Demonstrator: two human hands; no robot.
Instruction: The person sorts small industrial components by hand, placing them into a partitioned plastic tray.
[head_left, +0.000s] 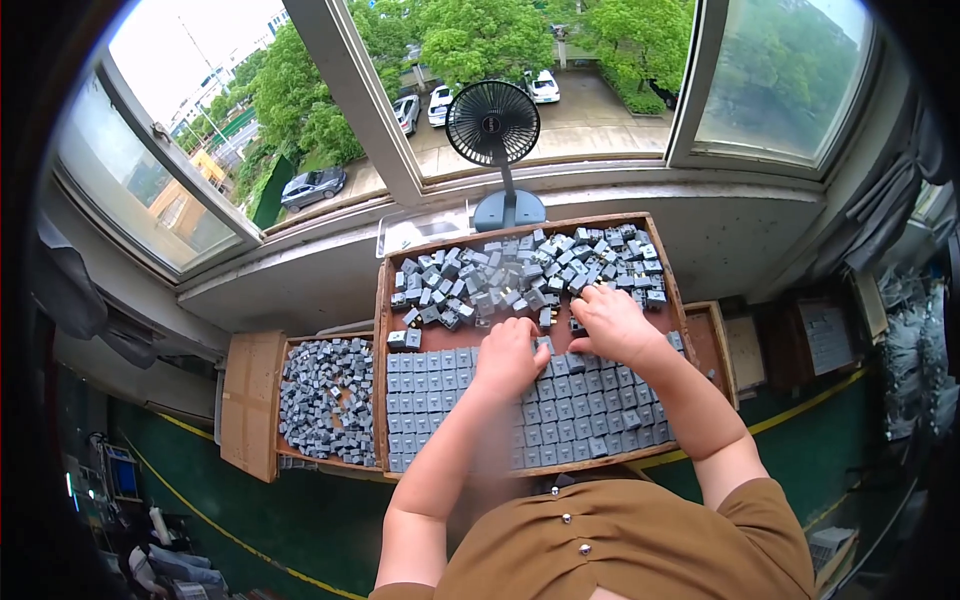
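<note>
Small grey plastic blocks, which look like switch or plug housings, fill a wooden tray point(655, 240) in front of me. Its near half holds neat rows of blocks point(560, 410) with their faces up; a loose pile of blocks point(490, 275) covers the far half. My left hand point(510, 358) is closed at the far edge of the rows, thumb and fingers around a grey block point(545, 343). To its right, my right hand point(612, 322) reaches to the pile's near edge, its thumb and finger closed about a darker block point(576, 326). The fingers partly hide both blocks.
Left of the tray stands a lower box of loose grey blocks point(325, 400) with a cardboard flap point(250, 405). A black fan point(493, 125) stands behind the tray by the open window. Another wooden tray point(712, 345) juts out at the right.
</note>
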